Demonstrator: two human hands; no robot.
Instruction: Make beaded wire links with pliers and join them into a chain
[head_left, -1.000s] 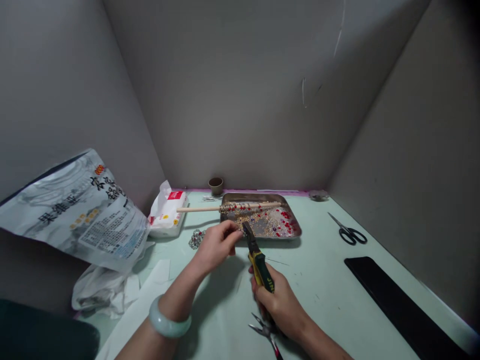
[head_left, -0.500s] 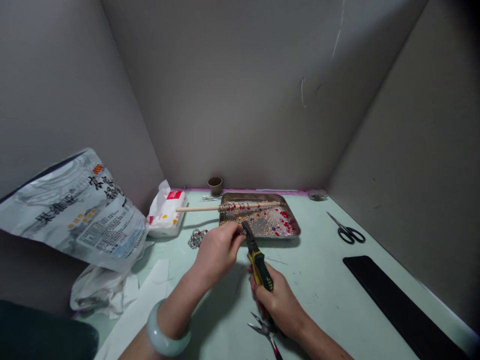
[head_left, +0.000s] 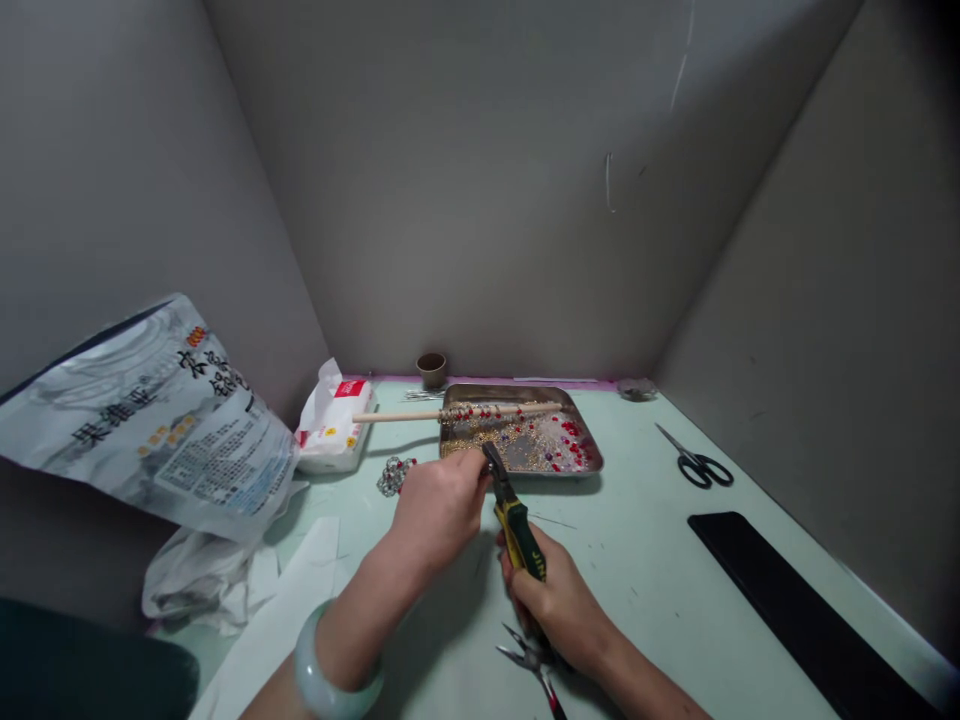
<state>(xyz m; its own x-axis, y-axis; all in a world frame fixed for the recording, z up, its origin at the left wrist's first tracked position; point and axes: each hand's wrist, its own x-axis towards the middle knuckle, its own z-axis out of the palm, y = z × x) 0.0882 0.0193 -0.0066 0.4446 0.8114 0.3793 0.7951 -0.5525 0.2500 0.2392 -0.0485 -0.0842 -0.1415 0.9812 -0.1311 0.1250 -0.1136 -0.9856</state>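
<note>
My right hand point(head_left: 559, 605) is wrapped round the yellow-and-black handles of a pair of pliers point(head_left: 516, 525), jaws pointing up and away at the near rim of a metal tray point(head_left: 592, 455). My left hand point(head_left: 439, 500), with a pale green bangle on the wrist, has its fingers pinched together right at the plier jaws, on something too small to make out. The tray holds gold, red and white beads. A wooden stick point(head_left: 397, 416) strung with beads lies across its far edge.
A second pair of pliers point(head_left: 529, 665) lies under my right wrist. Black scissors point(head_left: 694, 462) and a black flat slab point(head_left: 802, 610) are at the right. A tissue pack point(head_left: 334, 425), a printed bag point(head_left: 150, 420), a small beaded piece point(head_left: 394, 475) and a brown cup point(head_left: 432, 369) are left and back.
My left hand has closed in on the plier jaws and its fingers have pinched tighter. The right hand and pliers have barely moved.
</note>
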